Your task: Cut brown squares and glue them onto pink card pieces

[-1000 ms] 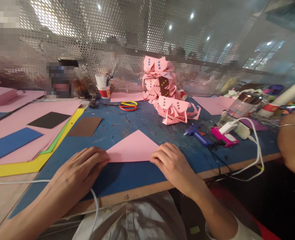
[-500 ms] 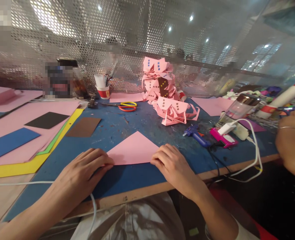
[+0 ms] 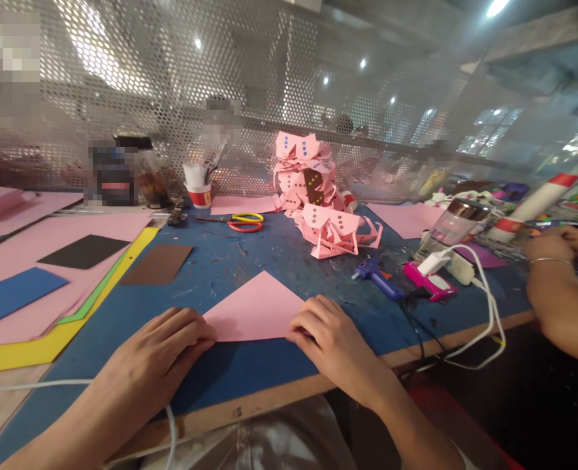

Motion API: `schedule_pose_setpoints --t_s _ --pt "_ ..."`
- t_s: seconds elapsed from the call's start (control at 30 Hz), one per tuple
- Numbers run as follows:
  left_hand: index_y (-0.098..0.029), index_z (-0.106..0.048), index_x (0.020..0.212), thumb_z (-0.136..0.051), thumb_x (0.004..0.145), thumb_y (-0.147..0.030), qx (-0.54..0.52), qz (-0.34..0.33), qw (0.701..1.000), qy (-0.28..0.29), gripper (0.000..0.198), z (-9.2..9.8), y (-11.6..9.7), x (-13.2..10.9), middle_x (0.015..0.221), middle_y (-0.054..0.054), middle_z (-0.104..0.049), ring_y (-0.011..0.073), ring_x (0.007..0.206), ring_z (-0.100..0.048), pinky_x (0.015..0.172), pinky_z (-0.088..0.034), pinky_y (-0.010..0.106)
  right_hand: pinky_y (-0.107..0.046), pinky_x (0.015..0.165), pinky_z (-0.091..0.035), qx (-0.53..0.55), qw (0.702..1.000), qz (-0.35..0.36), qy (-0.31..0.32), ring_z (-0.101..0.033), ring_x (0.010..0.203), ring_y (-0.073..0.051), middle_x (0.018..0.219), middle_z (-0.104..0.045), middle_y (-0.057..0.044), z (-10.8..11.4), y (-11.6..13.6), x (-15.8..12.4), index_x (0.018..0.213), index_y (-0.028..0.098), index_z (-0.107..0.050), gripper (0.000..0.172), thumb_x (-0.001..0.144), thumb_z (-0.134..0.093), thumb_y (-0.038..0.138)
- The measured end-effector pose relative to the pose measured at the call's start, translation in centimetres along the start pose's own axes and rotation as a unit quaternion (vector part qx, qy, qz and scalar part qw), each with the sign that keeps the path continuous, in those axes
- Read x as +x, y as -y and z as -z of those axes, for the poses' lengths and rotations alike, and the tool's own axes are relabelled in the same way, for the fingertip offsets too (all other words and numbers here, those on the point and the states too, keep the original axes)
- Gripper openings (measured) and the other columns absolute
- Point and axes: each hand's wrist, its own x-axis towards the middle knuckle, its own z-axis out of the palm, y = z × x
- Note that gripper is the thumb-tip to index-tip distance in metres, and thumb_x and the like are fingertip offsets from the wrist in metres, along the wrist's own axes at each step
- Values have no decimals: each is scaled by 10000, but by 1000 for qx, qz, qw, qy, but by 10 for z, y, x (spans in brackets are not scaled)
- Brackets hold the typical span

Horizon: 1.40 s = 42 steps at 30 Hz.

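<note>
A pink triangle of paper or thin foam sheet (image 3: 259,310) lies before me, its point facing away and its straight edge toward me. At its left corner, my left hand (image 3: 171,339) pinches the sheet between thumb and fingers. My right hand (image 3: 325,333) grips the opposite corner, fingers curled together. Both corners are hidden under my fingers. Beyond the triangle stand several pink folded pieces (image 3: 335,228) with small coloured squares stuck on them, stacked at the back.
Left lie pink sheets (image 3: 4,261), a blue strip (image 3: 19,297), a black piece (image 3: 85,251) and a brown piece (image 3: 159,264). Scissors (image 3: 244,222) lie behind. Right are a blue glue gun (image 3: 379,277), a pink power strip (image 3: 428,281), a jar (image 3: 455,225) and another person's arm (image 3: 558,294).
The camera view has tilted up slightly and turned a little right, so everything sits lower and further left. Both hands keep hold of the triangle's corners.
</note>
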Motion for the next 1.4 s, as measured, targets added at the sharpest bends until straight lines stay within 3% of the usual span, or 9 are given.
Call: schedule_pose_setpoints --t_s 0.2,0.47,0.77,0.97,1.4 --pt "-267 -652 916 -502 969 -332 12 0 999 -31 172 0 -1 1 878 3 -669 174 806 -635 736 -493 266 -368 866 -449 -21 1000 0 -2 -545 970 -203 968 -618 -31 -3 0 0 937 203 -603 85 1001 -558 237" --pt "-316 -680 945 -537 937 -348 36 -17 999 -15 146 -1 -2 6 917 2 -695 195 837 -652 736 -510 299 -369 865 -451 -21 1000 -3 -4 -549 973 -201 969 -620 -29 -7 -3 0 930 203 -583 107 1009 -548 264" --pt "-326 -669 979 -528 942 -312 12 -30 999 -26 147 -16 -3 10 951 -8 -709 183 865 -679 761 -522 289 -362 869 -449 -9 1000 -16 2 -545 987 -201 985 -616 -18 -3 0 -1 936 212 -577 90 1006 -556 266" --pt "-336 -664 904 -489 944 -307 -11 -19 998 -53 182 -20 -4 9 865 -5 -709 189 786 -682 692 -544 292 -353 875 -447 -2 1000 -20 -9 -542 975 -193 969 -612 -15 -4 0 -1 938 210 -573 82 1006 -555 251" --pt "-313 -638 819 -462 944 -299 -34 -13 998 -51 216 -18 -7 13 778 6 -680 185 697 -657 618 -545 261 -326 892 -444 27 999 -14 -22 -551 987 -174 969 -632 9 -4 3 -1 937 224 -612 57 950 -656 259"
